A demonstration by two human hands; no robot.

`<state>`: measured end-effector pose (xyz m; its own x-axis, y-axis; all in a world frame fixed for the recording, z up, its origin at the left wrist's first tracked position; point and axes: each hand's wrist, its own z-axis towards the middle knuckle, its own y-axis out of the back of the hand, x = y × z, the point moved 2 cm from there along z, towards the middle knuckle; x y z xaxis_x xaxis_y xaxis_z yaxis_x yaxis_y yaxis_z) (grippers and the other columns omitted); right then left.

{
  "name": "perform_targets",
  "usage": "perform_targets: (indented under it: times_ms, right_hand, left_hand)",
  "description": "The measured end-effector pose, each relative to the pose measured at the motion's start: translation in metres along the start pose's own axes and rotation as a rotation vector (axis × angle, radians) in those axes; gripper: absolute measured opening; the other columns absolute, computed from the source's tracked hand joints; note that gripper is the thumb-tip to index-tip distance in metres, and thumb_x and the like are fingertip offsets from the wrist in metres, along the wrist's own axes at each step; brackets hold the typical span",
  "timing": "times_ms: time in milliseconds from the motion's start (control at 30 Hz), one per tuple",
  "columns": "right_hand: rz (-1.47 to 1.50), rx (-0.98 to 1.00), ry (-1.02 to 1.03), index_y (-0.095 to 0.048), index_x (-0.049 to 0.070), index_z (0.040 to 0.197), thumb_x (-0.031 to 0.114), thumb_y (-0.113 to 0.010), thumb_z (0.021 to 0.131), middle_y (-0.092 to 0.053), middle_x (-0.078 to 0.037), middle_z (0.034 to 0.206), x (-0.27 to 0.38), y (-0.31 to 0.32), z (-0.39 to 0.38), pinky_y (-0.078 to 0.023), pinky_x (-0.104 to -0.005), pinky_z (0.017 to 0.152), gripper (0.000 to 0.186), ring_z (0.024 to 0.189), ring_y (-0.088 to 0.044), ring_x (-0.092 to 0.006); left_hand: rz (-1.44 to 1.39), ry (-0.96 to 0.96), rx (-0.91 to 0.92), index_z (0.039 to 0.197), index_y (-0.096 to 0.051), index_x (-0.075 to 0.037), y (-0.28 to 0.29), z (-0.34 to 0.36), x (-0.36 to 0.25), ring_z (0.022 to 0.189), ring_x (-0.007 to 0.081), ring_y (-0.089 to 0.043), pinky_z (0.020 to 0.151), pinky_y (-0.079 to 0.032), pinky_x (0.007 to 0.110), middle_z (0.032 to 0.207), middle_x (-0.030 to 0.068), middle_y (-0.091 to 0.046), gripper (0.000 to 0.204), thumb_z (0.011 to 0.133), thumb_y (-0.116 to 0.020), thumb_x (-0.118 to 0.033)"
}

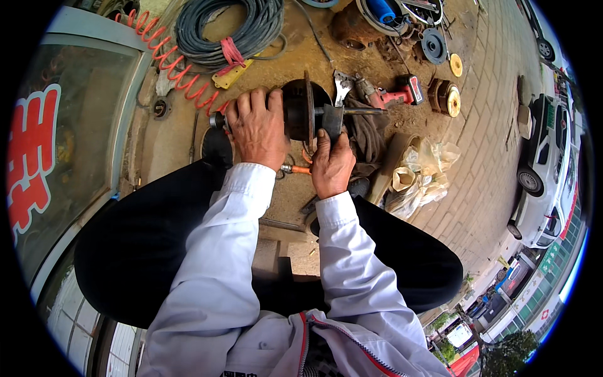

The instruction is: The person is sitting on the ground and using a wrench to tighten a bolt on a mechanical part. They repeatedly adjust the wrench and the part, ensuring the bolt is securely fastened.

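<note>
Presently, left hand (256,132) lies over drum (295,114), closure unclear; right hand (333,164), grip clamped on block (332,120), is nearer shaft (369,111); shaft lies forward, long axis left-to-right.

I am seeing black, rust and bright red through my distant feed.
Taking the black drum (294,113) as my landmark, I am finding its flange (309,107) showing rusty brown and the block (331,118) just right of it showing dark grey. Above left of the drum, a coiled hose (164,56) is glowing orange-red, a cable coil (267,28) is showing grey-black, its tie (231,53) pinkish red, the flat piece (228,77) beside it yellow. To the drum's right, a drill (394,97) is showing red and black. Below it, sleeves (217,232) are showing plain white and trousers (141,239) black. Far right of it, paving (480,147) is carrying a tan brick pattern.
</note>
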<state>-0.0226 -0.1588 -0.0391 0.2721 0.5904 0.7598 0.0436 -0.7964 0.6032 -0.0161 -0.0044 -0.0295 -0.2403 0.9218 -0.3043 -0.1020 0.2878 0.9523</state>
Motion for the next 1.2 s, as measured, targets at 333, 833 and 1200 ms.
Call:
perform_targets:
  times_ms: [333,833,1200]
  right_hand:
    - [-0.058,-0.026,0.088,-0.054,-0.003,0.093,0.023,-0.065,0.103,-0.064,-0.028,0.073,0.008,0.013,0.006,-0.05,-0.0462,0.059,0.03,0.074,-0.065,-0.0523]
    - [-0.083,0.005,0.081,-0.055,-0.003,0.096,0.022,-0.065,0.103,-0.066,-0.029,0.075,0.002,0.006,0.001,-0.051,-0.0463,0.058,0.028,0.07,-0.069,-0.0476]
    - [-0.076,-0.033,0.071,-0.055,-0.004,0.097,0.02,-0.065,0.102,-0.066,-0.03,0.078,0.007,0.018,0.006,-0.052,-0.0464,0.061,0.027,0.078,-0.069,-0.0499]
  left_hand:
    - [0.045,0.052,0.198,0.124,-0.063,-0.009,0.007,0.018,-0.003,0.123,0.0328,-0.053,0.1,-0.041,0.049,0.12,0.0094,-0.059,0.074,0.056,-0.09,-0.015]
    - [0.026,0.072,0.232,0.104,-0.073,-0.009,0.006,0.03,-0.001,0.114,0.0326,-0.06,0.091,-0.045,0.048,0.111,0.0121,-0.066,0.042,0.064,-0.085,-0.012]
    - [0.035,0.069,0.254,0.103,-0.074,-0.011,0.002,0.033,-0.002,0.114,0.0333,-0.06,0.093,-0.044,0.048,0.112,0.0122,-0.065,0.042,0.062,-0.084,-0.013]
